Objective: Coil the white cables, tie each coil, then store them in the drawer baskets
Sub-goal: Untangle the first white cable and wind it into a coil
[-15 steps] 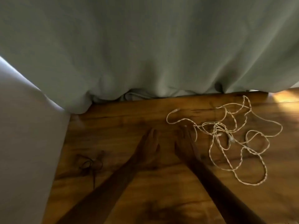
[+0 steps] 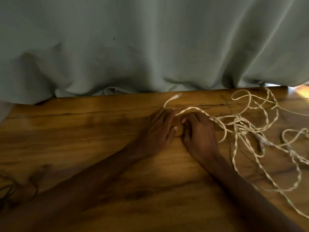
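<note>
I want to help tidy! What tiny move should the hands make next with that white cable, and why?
Probably pinch the twisted white cable near its plug end and draw it left: the left hand and the right hand touch it there, and the rest lies tangled on the wooden table.
</note>
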The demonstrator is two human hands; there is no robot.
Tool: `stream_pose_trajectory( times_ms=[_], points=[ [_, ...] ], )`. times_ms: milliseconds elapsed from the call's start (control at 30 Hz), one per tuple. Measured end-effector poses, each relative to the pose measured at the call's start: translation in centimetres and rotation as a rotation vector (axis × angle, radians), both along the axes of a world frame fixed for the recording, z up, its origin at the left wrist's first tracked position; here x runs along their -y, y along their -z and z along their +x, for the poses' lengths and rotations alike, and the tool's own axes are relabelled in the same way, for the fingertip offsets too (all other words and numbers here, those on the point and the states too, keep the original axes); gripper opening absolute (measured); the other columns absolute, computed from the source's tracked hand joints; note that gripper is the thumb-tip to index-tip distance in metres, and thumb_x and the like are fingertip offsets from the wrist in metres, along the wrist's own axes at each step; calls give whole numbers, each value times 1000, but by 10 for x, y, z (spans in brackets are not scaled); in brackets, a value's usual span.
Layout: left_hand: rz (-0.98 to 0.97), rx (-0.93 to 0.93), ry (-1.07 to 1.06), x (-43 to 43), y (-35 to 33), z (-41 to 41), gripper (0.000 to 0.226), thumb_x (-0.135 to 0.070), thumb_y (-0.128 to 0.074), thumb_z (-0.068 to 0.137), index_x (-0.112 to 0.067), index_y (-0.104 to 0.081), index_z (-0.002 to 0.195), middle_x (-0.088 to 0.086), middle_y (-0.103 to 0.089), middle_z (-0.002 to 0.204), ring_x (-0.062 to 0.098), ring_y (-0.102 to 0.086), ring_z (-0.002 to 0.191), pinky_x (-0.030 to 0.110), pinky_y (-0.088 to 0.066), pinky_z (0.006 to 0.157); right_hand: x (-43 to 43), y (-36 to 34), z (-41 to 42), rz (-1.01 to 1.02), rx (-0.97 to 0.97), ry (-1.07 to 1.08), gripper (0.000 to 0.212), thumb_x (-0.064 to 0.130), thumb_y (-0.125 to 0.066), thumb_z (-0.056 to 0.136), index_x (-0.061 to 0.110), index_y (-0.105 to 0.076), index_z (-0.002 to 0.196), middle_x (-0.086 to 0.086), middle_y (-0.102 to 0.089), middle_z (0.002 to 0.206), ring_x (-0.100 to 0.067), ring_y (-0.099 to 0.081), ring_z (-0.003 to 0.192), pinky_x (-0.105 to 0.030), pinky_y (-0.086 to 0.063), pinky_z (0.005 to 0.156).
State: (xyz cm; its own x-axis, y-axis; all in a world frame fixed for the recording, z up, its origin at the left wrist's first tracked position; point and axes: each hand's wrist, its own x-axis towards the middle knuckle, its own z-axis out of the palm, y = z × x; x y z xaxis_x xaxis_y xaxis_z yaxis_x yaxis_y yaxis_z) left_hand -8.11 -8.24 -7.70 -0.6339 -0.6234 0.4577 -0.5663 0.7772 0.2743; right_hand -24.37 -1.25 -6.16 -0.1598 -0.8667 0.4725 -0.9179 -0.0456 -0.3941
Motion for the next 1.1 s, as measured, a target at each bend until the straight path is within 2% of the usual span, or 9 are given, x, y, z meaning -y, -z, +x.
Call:
stream_pose_trajectory(
  times_ms=[133,367,500,667,733,800,933,1033,1100],
  points=[
    [-90,32,3,2,5,1,51,-39,-40,101,-11,-51,142,10,-56,143,27,-48,135,40,-37,113,-2,4,2,-42,-39,-6,27,12,-58,79,16,-67,104,-7,-67,106,-28,-59,106,-46,-48,96],
    [14,76,-11,-3,-5,7,51,-40,-45,106,-14,-40,150,8,-48,151,22,-41,141,36,-31,114,-8,6,0,-62,-53,1,19,12,-62,80,14,-72,97,-7,-69,98,-24,-62,98,-36,-51,86],
    [55,85,-63,-18,-8,17,48,-37,-46,106,-15,-42,149,8,-51,149,24,-43,138,39,-35,113,-26,0,4,-42,-54,21,21,6,-66,74,14,-74,91,-8,-71,100,-27,-64,100,-35,-53,85],
    [7,-19,-130,-63,-7,44,40,-25,-51,104,-7,-53,139,17,-59,136,33,-52,126,39,-37,108,-70,-8,13,8,-107,40,15,25,-60,85,22,-65,98,-8,-68,104,-31,-67,97,-41,-57,81],
    [-39,-63,-112,-84,-7,53,44,-19,-54,101,-5,-51,142,17,-58,136,33,-53,124,37,-35,108,-90,-9,17,-16,-149,29,26,29,-55,92,21,-61,117,-11,-66,118,-33,-65,106,-45,-56,88],
    [-34,-78,-105,-98,-8,59,43,-18,-54,101,-5,-50,142,17,-58,135,34,-53,123,37,-36,107,-103,-10,20,-45,-195,27,37,26,-61,93,16,-57,129,-12,-61,129,-33,-59,116,-46,-53,96],
    [21,-68,-136,-102,-11,61,43,-25,-49,101,-5,-50,139,16,-56,135,33,-50,126,42,-38,110,-106,-16,16,-228,-319,97,38,27,-66,89,11,-58,123,-10,-56,126,-29,-53,118,-38,-46,101],
    [49,-90,-144,-96,-15,58,45,-24,-54,100,-11,-45,142,10,-51,142,27,-43,133,38,-36,112,-97,-19,5,-182,-368,298,67,46,-74,82,9,-51,134,-17,-48,142,-35,-45,132,-48,-42,110],
    [63,-86,-133,-89,-15,56,46,-23,-55,100,-14,-44,144,6,-48,145,23,-40,136,36,-34,114,-91,-18,-3,-110,-351,418,67,50,-65,86,9,-49,135,-20,-47,142,-38,-45,132,-51,-41,110]
  ],
)
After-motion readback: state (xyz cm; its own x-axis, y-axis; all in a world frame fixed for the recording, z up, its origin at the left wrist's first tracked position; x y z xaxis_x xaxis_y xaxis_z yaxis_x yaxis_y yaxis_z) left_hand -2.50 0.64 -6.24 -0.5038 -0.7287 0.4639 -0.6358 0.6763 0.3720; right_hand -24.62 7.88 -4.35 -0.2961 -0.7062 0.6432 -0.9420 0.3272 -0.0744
